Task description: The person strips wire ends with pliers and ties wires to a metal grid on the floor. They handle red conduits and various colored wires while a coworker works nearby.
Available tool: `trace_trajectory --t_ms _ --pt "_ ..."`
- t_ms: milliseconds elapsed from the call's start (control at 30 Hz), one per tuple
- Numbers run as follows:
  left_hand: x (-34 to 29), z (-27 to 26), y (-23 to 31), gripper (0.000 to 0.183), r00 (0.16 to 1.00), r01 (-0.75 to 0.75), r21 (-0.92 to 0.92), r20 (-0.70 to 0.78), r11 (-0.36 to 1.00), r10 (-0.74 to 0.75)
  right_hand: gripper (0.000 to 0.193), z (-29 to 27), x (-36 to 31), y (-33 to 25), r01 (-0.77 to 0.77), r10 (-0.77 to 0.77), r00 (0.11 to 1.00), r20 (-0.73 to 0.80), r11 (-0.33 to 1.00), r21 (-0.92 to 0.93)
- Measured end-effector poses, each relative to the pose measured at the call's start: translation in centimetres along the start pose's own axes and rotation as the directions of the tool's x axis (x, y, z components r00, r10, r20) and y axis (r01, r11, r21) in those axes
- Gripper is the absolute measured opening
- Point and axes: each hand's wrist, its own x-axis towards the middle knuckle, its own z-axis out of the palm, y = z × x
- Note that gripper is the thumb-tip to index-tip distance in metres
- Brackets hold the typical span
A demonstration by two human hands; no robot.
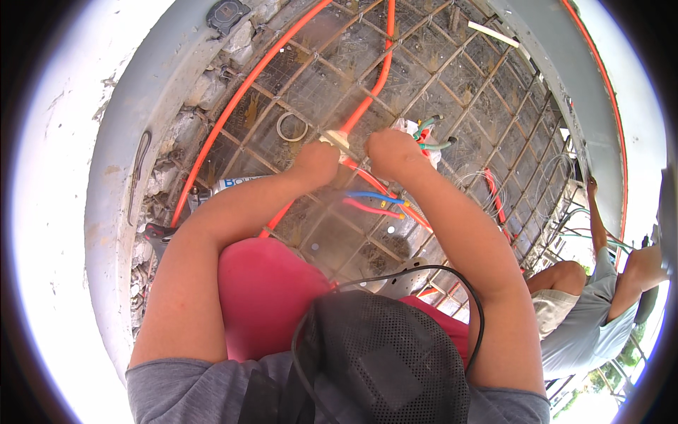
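My left hand [318, 162] is closed at the cream-coloured wrap or fitting [337, 142] on an orange conduit [359, 115], its fingers against it. Just to the right, my right hand [394, 152] is curled into a fist, apart from the left; whatever it grips is hidden from above. Orange conduit continues from the wrap towards me, below both hands. A pale ring like a tape roll [292, 127] lies on the rebar beyond my left hand. Beside my right hand sits a white bag [405, 127] with green-and-dark handles [439, 145] sticking out.
A rebar grid [462, 102] spreads over dark sheeting. Blue [374, 194] and pink [371, 208] handle-like pieces lie below my hands. Another orange conduit [244, 88] runs along the broken concrete edge at left. A tape measure [227, 15] rests far left. Another person [586, 311] crouches at right.
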Motion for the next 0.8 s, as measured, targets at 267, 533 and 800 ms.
trace_trajectory --t_ms 267,533,800 --pt "2.1 -5.1 0.0 0.024 0.959 0.063 -0.140 0.283 0.988 -0.021 0.045 1.5 -1.4 1.0 -0.119 0.127 0.992 -0.023 0.970 0.212" --pt "2.1 -1.1 0.9 0.027 0.915 0.399 -0.542 0.291 0.739 -0.280 0.044 2.2 -1.8 2.4 -0.134 0.139 0.990 -0.010 0.969 0.206" --pt "1.0 3.7 1.4 0.016 0.883 0.445 -0.536 0.128 0.718 -0.452 0.045 2.1 -2.8 3.5 -0.153 0.175 0.984 -0.028 0.921 0.358"
